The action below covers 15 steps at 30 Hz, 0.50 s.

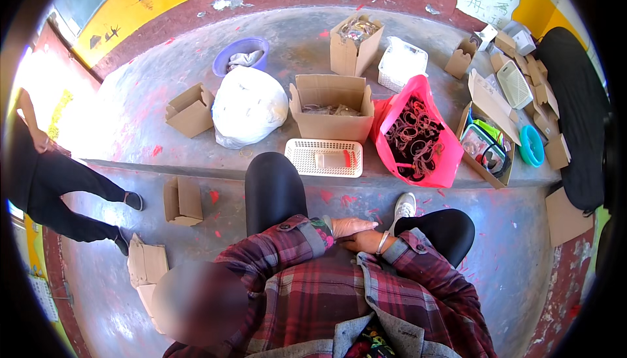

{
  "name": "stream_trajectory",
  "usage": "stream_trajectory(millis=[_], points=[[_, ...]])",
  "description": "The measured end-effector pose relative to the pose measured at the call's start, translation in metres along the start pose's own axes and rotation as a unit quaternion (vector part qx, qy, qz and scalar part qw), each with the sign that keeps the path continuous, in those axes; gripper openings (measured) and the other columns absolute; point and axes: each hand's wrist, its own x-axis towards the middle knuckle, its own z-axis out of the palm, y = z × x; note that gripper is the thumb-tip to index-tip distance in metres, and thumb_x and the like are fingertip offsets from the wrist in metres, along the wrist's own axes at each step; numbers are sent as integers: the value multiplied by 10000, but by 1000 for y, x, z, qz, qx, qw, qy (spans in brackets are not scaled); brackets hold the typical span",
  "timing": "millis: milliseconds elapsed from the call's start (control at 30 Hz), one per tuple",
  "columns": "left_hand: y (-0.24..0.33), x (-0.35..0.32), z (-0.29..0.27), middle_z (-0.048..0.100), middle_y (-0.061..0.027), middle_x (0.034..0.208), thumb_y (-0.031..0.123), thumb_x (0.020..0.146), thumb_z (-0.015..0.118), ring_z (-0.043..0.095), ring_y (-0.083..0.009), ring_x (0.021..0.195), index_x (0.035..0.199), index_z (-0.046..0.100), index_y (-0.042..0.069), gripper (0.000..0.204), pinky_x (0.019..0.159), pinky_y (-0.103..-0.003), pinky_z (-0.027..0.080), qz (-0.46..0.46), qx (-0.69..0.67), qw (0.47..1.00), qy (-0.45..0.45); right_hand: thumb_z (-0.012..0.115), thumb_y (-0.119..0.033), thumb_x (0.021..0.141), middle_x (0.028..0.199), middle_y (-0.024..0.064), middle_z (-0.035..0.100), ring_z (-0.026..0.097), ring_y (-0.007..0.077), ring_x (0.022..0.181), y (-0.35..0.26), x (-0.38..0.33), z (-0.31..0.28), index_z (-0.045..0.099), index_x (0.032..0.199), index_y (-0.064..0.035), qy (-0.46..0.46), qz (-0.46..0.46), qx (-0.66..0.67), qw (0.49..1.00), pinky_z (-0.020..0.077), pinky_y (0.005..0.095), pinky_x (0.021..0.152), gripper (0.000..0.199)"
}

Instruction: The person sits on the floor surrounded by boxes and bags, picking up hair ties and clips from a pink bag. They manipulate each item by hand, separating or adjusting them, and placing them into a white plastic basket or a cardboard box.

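My left hand and my right hand rest crossed against each other in front of my lap, holding nothing. The left one lies flat with its fingers stretched out. Fingers of the right one are partly hidden but look loosely laid out, and a pale bracelet circles that wrist. Beyond my knees, on the raised ledge, is a cream plastic basket with a clear, red-ended container in it. Right of it stands a pink bag full of dark and pinkish looped pieces.
A cardboard box, a white sack and a purple basin stand on the ledge. Cartons, a teal basket and a black cover crowd the right. A person stands at left near an open carton.
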Motion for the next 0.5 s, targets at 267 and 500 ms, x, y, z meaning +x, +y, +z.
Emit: stream_trajectory(millis=[267, 500], points=[[9, -7, 8, 584, -139, 1102, 424, 919, 387, 538, -184, 981, 1135, 536, -43, 536, 904, -297, 375, 12, -3, 999, 37, 545, -184, 812, 1022, 162, 609, 575, 284, 949, 14, 1, 11, 601, 1047, -38, 13, 24, 20, 999, 437, 363, 842, 282], [-8, -3, 3, 595, -156, 1080, 460, 903, 402, 532, -206, 990, 1088, 569, -46, 564, 924, -318, 361, 47, 96, 991, 79, 545, -162, 809, 1020, 182, 597, 564, 298, 970, 7, 6, 13, 593, 1033, -19, 33, 3, 6, 999, 419, 376, 863, 270]])
